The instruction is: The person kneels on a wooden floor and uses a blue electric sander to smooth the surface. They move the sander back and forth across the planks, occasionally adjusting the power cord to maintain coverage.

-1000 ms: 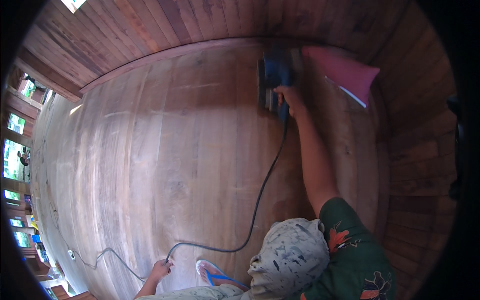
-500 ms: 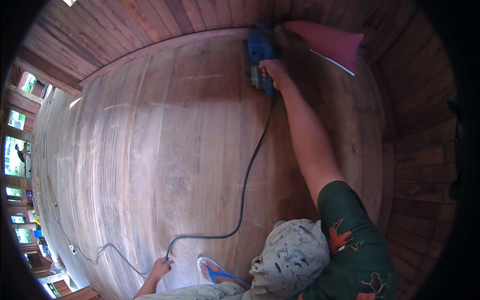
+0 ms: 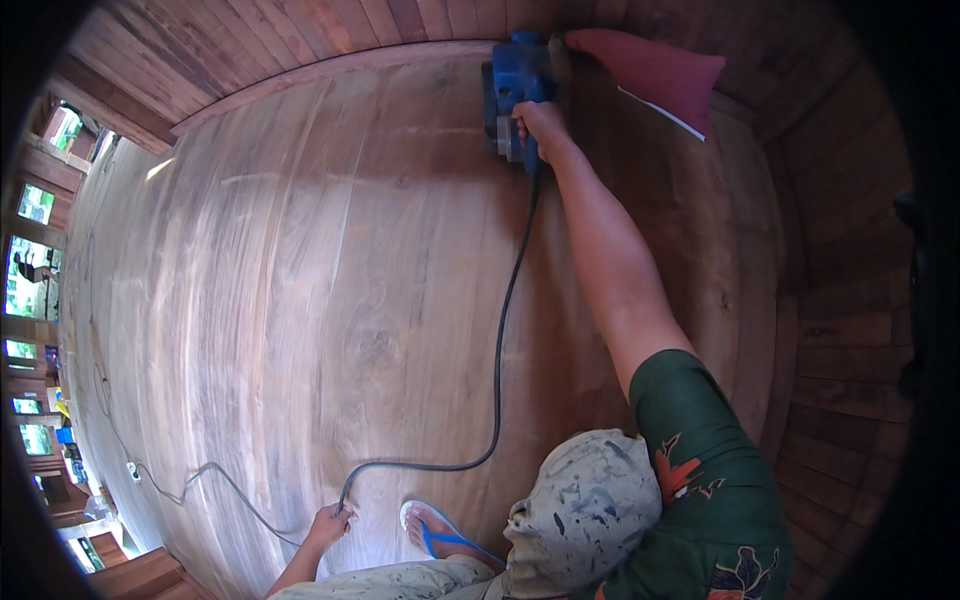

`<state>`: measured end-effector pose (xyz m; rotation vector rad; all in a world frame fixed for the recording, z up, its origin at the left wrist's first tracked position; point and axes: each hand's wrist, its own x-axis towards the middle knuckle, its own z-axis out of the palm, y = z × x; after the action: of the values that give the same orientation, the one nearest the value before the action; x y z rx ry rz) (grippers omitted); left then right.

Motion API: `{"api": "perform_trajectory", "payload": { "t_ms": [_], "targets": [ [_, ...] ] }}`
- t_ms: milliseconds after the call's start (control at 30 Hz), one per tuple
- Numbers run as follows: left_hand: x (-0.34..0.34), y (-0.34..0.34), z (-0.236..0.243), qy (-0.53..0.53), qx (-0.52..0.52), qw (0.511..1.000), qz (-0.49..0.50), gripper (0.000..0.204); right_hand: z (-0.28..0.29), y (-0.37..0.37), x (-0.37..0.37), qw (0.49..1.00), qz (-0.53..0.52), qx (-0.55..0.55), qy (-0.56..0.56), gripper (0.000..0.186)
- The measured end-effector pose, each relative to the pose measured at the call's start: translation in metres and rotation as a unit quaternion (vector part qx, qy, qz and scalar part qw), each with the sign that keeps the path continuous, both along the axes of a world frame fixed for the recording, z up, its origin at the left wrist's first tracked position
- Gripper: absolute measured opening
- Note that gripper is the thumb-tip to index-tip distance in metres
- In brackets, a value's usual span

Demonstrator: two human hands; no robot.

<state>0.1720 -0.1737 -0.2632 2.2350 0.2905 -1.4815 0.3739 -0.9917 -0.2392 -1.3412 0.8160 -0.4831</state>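
My right hand (image 3: 541, 125) is wrapped round the rear handle of a blue belt sander (image 3: 522, 70), at the far end of my outstretched arm. The sander rests on the wooden floor (image 3: 300, 250), close to the far wall. A reddish dust bag (image 3: 660, 72) with a white strip along its edge sticks out from its right side. From the handle a dark power cord (image 3: 497, 370) curves back toward me. Low in the picture, my left hand (image 3: 330, 524) has its fingers closed on that cord, just left of my sandalled foot (image 3: 440, 530).
Plank walls (image 3: 300, 40) rise at the far side and the right. The cord trails left past a white plug connection (image 3: 133, 471) and along the floor. Window openings (image 3: 35, 205) and small items, including a blue box (image 3: 65, 436), line the left edge.
The sander and my right hand have shifted slightly away from me, nearer the far wall. The view has moved a little too. My left hand keeps its hold on the cord.
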Motion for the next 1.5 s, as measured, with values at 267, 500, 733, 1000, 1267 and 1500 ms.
{"api": "perform_trajectory", "payload": {
  "t_ms": [267,500,733,1000,1267,1500],
  "targets": [
    [-0.021,0.007,0.000,0.011,0.001,1.000,0.001,0.039,-0.008,-0.004,0.009,1.000,0.004,0.008,-0.003,0.015],
    [-0.029,0.010,-0.007,0.011,0.005,1.000,-0.016,0.039,-0.002,-0.003,0.014,1.000,-0.010,0.014,0.008,0.015],
    [-0.034,0.014,-0.011,0.026,0.015,0.999,-0.013,0.040,-0.005,-0.007,0.011,1.000,-0.013,0.018,0.001,0.014],
    [-0.022,0.009,0.004,0.022,-0.020,0.999,-0.012,0.029,-0.011,-0.014,0.009,1.000,-0.002,0.016,-0.013,0.014],
    [0.126,0.019,-0.005,-0.256,-0.067,0.961,-0.076,0.035,-0.084,-0.071,0.004,0.998,0.030,-0.036,-0.049,0.018],
    [0.263,-0.156,-0.056,-0.438,-0.170,0.880,0.063,0.049,-0.108,-0.130,-0.045,0.999,0.047,-0.024,0.006,0.019]
  ]
}}
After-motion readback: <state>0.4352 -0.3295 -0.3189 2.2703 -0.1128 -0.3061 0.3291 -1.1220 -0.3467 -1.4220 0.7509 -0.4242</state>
